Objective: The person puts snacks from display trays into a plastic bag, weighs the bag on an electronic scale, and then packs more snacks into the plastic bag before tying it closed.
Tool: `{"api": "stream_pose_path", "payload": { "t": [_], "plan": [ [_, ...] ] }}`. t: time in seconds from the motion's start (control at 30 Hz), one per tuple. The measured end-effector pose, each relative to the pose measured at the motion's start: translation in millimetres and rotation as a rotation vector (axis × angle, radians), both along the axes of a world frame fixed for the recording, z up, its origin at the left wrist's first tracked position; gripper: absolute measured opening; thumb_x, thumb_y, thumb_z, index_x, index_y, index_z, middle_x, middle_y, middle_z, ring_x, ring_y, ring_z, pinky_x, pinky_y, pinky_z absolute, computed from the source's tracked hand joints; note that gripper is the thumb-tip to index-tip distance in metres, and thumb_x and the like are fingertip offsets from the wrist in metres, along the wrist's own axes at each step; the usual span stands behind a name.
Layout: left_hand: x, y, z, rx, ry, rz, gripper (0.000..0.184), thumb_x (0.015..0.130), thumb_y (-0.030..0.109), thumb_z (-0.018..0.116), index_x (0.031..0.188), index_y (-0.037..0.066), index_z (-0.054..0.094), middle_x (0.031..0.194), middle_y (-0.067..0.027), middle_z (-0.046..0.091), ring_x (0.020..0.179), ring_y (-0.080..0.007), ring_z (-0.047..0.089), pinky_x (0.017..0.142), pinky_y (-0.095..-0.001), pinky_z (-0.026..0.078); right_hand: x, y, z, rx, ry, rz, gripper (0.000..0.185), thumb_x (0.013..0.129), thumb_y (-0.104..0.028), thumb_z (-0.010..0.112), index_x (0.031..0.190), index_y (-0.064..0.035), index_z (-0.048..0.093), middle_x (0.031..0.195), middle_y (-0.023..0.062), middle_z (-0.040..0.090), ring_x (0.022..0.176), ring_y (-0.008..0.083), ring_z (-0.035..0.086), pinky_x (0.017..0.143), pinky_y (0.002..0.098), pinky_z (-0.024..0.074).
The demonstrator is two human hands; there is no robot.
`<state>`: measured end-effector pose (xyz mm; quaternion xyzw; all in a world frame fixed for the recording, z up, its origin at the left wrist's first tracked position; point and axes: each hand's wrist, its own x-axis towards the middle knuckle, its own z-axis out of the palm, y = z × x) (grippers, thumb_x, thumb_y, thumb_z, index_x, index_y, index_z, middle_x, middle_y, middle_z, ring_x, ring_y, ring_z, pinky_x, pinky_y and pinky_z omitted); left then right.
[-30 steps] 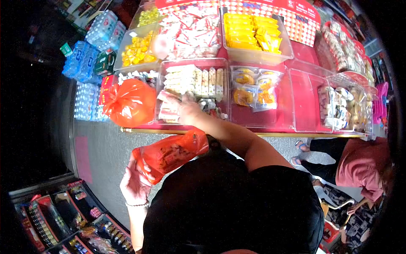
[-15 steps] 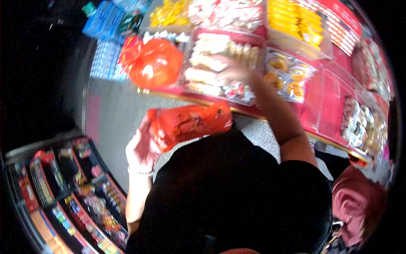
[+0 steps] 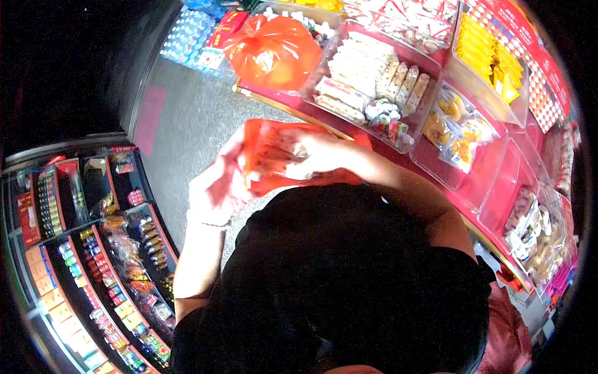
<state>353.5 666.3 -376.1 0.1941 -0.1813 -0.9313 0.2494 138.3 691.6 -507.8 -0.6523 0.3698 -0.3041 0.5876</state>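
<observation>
A red plastic bag (image 3: 265, 131) is in front of my body, with dark shapes showing through it. My left hand (image 3: 218, 187) grips the bag's left end. My right hand (image 3: 305, 156) is at the bag's middle; its fingers are smeared by motion, and I cannot tell whether it holds anything. Beyond the bag, a clear tray (image 3: 405, 144) contains wrapped bar-shaped snacks (image 3: 361, 65) and a few smaller wrapped pieces (image 3: 385, 113). To the tray's left sits a full, knotted red bag (image 3: 274, 56).
The red-covered counter (image 3: 458, 202) carries more bins, including yellow packets (image 3: 486, 56) and bagged round snacks (image 3: 458, 128). Bottled water packs (image 3: 187, 37) stand at the far left. Lower left is a stocked shelf rack (image 3: 99, 268). A person in dusty-red clothing (image 3: 507, 336) is at lower right.
My right hand has come back from the snack tray to the red bag in my left hand. The view has shifted, so the counter appears further up and right.
</observation>
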Motion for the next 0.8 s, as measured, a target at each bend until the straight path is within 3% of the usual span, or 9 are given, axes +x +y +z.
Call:
{"api": "stream_pose_path", "payload": {
  "t": [0.13,0.27,0.3,0.4,0.43,0.5,0.57,0.7,0.8],
  "plan": [
    [38,-17,17,-0.139,-0.267,0.1,0.071,0.093,0.032,0.059,0.15,0.006,0.025,0.154,-0.0066,0.029,0.078,-0.0144,0.047,0.063,-0.0246,0.043,6,10,-8,-0.325,0.391,0.024,0.068,0.083,-0.03,0.068,0.144,-0.0189,0.038,0.152,0.0213,0.026,0.133,0.0391,0.039,0.108,0.0478,0.0377],
    [94,-47,-3,-0.152,-0.484,0.174,0.065,0.089,0.019,0.062,0.146,0.006,0.034,0.144,-0.0121,0.042,0.056,-0.0054,0.042,0.05,-0.0184,0.035,-34,30,-18,-0.676,0.791,0.039,0.062,0.082,-0.036,0.067,0.134,-0.0089,0.048,0.14,0.0212,0.04,0.128,0.0307,0.046,0.103,0.049,0.0408],
    [106,-54,-9,-0.243,-0.552,0.061,0.055,0.092,0.014,0.059,0.142,0.005,0.039,0.125,-0.0129,0.059,0.057,-0.0049,0.044,0.049,-0.0194,0.036,-37,31,-7,-0.668,0.848,0.07,0.06,0.082,-0.036,0.067,0.131,-0.0064,0.051,0.137,0.0211,0.044,0.125,0.0296,0.048,0.102,0.0488,0.0416],
    [121,-73,-32,-0.83,-1.417,-0.493,0.044,0.088,0.022,0.065,0.125,0.0,0.055,0.088,-0.0078,0.07,0.064,-0.0105,0.06,0.054,-0.0251,0.047,-32,14,36,-0.417,0.981,0.422,0.04,0.084,-0.034,0.062,0.108,-0.0019,0.059,0.113,0.0165,0.06,0.108,0.0284,0.058,0.095,0.0484,0.0455],
    [125,-87,-36,-0.835,-1.414,-0.483,0.044,0.088,0.022,0.065,0.125,0.0,0.055,0.088,-0.0078,0.07,0.064,-0.0105,0.06,0.054,-0.0251,0.047,-27,6,46,-0.334,1.006,0.526,0.036,0.084,-0.033,0.061,0.101,-0.0012,0.061,0.106,0.015,0.064,0.103,0.0283,0.061,0.093,0.0483,0.0465],
    [138,-123,-37,-1.082,-1.819,-0.808,0.033,0.087,0.026,0.064,0.105,-0.002,0.065,0.078,-0.0072,0.068,0.063,-0.0137,0.062,0.057,-0.0281,0.05,-13,-12,60,-0.929,0.75,0.186,0.019,0.084,-0.024,0.057,0.086,-0.0058,0.058,0.083,0.0087,0.06,0.082,0.0267,0.06,0.078,0.0442,0.046],
    [153,-148,-7,-1.298,-1.732,-0.489,0.028,0.09,0.027,0.059,0.088,0.0,0.067,0.068,-0.0039,0.063,0.059,-0.0116,0.06,0.055,-0.0308,0.048,-7,-31,90,-1.315,0.618,-0.059,0.013,0.081,-0.021,0.057,0.079,-0.0089,0.058,0.074,0.0065,0.058,0.073,0.0257,0.06,0.072,0.0418,0.045],
    [157,-159,34,-0.482,-0.925,0.307,0.022,0.098,0.022,0.049,0.103,0.005,0.062,0.059,0.0047,0.045,0.048,-0.01,0.047,0.056,-0.0306,0.048,-12,-35,158,-1.218,0.884,-0.161,0.009,0.076,-0.021,0.062,0.078,-0.0118,0.063,0.075,0.0068,0.063,0.074,0.025,0.064,0.071,0.0403,0.0461],
    [175,-163,65,-0.558,-0.519,-0.058,0.027,0.099,0.021,0.051,0.121,0.006,0.054,0.068,0.004,0.047,0.053,-0.0077,0.046,0.06,-0.0273,0.05,12,-12,179,-0.986,1.307,-0.082,0.007,0.076,-0.016,0.062,0.078,-0.0105,0.067,0.078,0.0091,0.067,0.076,0.027,0.067,0.07,0.0399,0.0505]
  ]
}}
